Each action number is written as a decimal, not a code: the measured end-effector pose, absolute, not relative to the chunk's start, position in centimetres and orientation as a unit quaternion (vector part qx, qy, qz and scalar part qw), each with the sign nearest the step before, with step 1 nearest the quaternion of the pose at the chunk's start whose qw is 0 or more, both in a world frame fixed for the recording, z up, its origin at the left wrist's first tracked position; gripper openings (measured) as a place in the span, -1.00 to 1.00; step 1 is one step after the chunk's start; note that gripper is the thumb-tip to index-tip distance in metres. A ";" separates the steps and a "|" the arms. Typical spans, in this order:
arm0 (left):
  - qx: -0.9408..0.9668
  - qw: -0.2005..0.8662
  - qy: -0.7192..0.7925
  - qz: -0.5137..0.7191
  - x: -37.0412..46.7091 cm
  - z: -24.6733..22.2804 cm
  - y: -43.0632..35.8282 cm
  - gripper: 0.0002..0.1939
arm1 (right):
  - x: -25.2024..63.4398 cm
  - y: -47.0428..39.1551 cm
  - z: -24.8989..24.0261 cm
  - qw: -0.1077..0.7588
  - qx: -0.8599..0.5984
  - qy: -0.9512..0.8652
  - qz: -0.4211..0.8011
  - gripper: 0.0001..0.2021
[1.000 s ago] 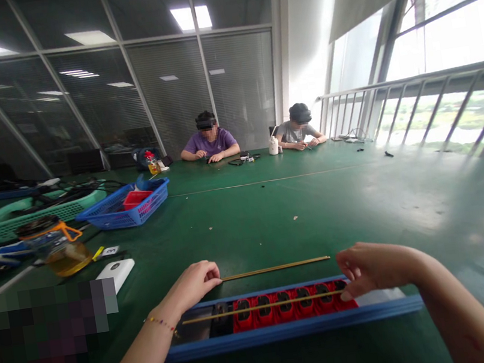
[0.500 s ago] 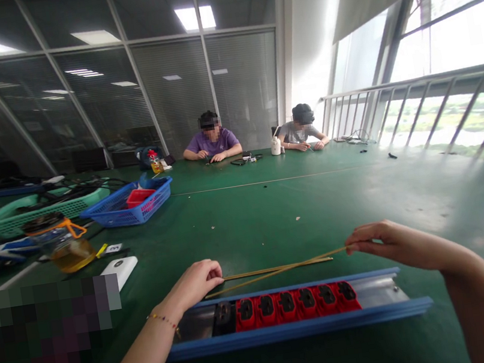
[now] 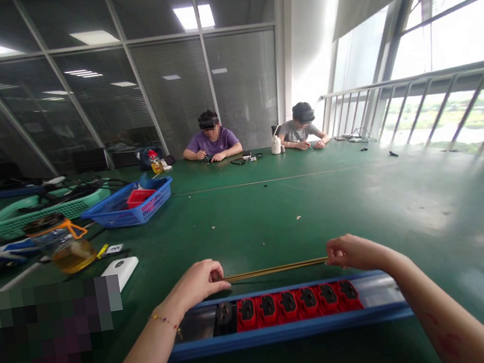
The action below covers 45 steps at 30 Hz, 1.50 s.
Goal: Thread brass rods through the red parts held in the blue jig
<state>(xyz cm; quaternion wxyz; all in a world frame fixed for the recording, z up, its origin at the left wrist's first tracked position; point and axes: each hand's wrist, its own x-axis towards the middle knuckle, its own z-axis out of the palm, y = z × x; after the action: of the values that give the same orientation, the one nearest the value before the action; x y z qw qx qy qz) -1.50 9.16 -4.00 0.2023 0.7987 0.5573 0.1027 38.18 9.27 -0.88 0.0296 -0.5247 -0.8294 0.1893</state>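
Observation:
My left hand pinches the left ends of a few thin, straight, brass-coloured rods. At their other end, the fingers of my right hand are closed on the rods. They lie close together, nearly level, just behind a power strip. That strip has a row of red sockets with black centres and one black socket at the left, set in an open metal channel with blue sides. Both forearms reach past its ends. I cannot make out the exact number of rods.
On the left of the green table are a white power bank, a jar of amber liquid, a blue basket and a green basket. Two people sit across the table.
My right hand has moved left and slightly down, bringing its slanted rod into line with the others. The left hand has stayed nearly in place.

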 end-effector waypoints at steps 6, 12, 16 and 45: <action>0.813 0.146 0.554 0.105 -1.4 -3.6 8.9 -0.79 | 35.7 9.1 -1.7 0.011 -0.539 -0.840 0.059 -0.90; 0.826 0.114 0.546 0.080 -1.3 -3.4 8.7 -0.86 | 35.5 9.3 -2.4 0.033 -0.537 -0.843 0.022 -0.85; 0.837 0.098 0.534 0.072 -1.2 -3.4 8.7 -0.87 | 35.7 9.5 -2.9 0.024 -0.524 -0.851 0.025 -0.76; 0.765 0.275 0.537 0.225 0.1 2.2 2.8 -0.67 | 37.3 3.1 0.6 0.236 -0.524 -0.770 0.276 -0.77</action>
<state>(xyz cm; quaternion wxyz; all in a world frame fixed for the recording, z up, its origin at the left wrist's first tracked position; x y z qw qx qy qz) 0.08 2.79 2.25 0.2753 0.7653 0.5366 0.2249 37.30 3.07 0.64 0.2359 -0.5242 -0.7702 0.2765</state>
